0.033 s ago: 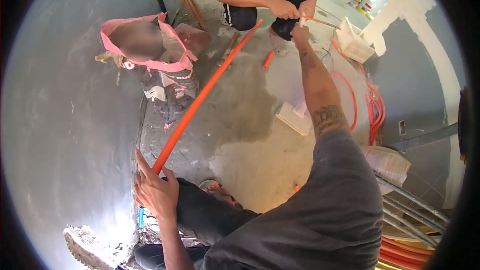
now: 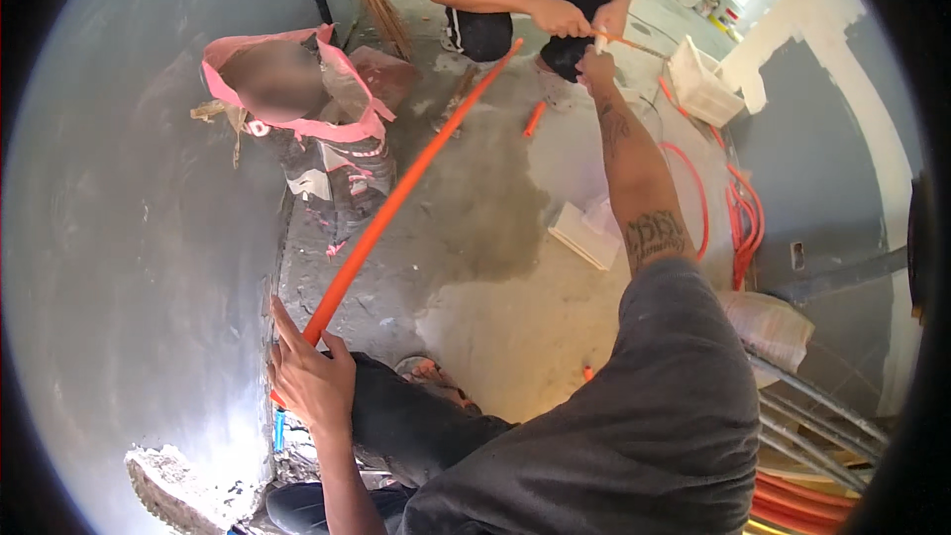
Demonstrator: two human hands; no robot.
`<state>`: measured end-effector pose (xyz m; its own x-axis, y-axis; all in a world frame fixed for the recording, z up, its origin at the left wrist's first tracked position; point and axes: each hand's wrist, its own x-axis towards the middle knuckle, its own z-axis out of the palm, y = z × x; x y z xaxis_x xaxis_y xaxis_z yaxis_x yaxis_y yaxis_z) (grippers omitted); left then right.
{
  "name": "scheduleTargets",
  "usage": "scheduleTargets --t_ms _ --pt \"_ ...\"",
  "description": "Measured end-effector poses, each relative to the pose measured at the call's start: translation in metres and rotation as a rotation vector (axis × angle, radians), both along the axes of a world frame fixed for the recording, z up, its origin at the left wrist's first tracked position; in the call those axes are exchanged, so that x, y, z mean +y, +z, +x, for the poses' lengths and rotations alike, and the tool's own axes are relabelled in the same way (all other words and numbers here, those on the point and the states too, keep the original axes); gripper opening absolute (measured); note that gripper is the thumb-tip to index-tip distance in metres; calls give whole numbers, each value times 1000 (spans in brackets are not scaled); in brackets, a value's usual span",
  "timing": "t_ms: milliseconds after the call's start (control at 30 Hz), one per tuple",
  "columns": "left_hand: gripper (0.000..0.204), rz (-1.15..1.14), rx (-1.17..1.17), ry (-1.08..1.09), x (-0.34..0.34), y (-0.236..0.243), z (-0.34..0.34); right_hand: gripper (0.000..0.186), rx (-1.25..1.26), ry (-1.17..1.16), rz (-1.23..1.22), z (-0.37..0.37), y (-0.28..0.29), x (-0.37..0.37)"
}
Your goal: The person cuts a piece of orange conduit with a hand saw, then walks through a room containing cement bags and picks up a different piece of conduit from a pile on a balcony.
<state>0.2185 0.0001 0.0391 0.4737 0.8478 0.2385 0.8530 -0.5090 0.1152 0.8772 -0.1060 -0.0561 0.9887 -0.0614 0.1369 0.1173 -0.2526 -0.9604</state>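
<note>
My left hand (image 2: 315, 376) is closed around the lower part of a long orange plastic conduit pipe (image 2: 396, 200), its index finger stretched along the wall. The pipe slants up and away to the right, its far end near the squatting co-worker. My right arm reaches far forward. At its end my right hand (image 2: 594, 69) is closed on a small white piece (image 2: 600, 43) whose kind I cannot make out. Right beside it are the co-worker's hands (image 2: 563, 18), meeting at this piece. A thin orange rod (image 2: 624, 41) sticks out from there to the right.
A pink-rimmed sack (image 2: 342, 129) stands by the left wall, with a broom (image 2: 369, 0) behind. A white plastic bin (image 2: 698, 79), orange hoses (image 2: 743, 223) and metal bars (image 2: 817, 431) are on the right. A short orange pipe piece (image 2: 534, 120) and a white box (image 2: 584, 236) lie on the floor.
</note>
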Motion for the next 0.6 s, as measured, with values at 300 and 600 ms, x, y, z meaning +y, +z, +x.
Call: scheduleTargets --t_ms 300,600 --pt "67 -33 -29 58 4 -3 -7 31 1 25 -88 9 -13 48" --pt "48 -90 -198 -210 8 11 -21 14 -545 426 -647 174 -50 -53"
